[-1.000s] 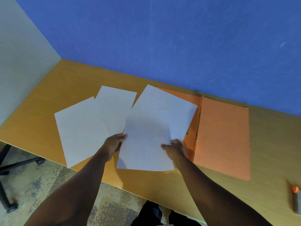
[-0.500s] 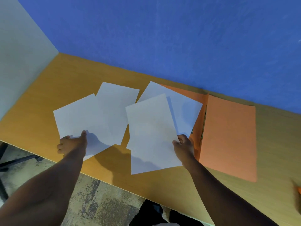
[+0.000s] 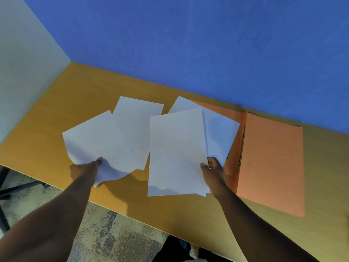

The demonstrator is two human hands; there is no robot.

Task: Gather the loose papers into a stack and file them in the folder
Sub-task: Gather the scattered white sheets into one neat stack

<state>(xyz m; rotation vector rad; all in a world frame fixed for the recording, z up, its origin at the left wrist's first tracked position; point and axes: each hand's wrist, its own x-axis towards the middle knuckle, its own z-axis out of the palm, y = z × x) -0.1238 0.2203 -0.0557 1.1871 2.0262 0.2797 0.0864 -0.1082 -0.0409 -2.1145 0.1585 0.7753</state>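
Note:
Several white sheets lie fanned on the wooden desk. My left hand (image 3: 86, 170) grips the near corner of the leftmost sheet (image 3: 96, 138), which curls up off the desk edge. A second sheet (image 3: 136, 121) lies partly under it. My right hand (image 3: 213, 172) pinches the right edge of a front sheet (image 3: 175, 152), held above another sheet (image 3: 219, 135) that overlaps the open orange folder (image 3: 270, 163). The folder lies flat at the right, its metal fastener (image 3: 242, 146) along the spine.
The desk (image 3: 56, 114) ends at a blue wall behind and a pale partition on the left. Its near edge runs diagonally; floor and a dark chair base (image 3: 11, 190) show below it.
My left hand left the front sheet, moved left and took the leftmost sheet's corner, lifting it. My right hand keeps the front sheet, now straighter and a bit higher.

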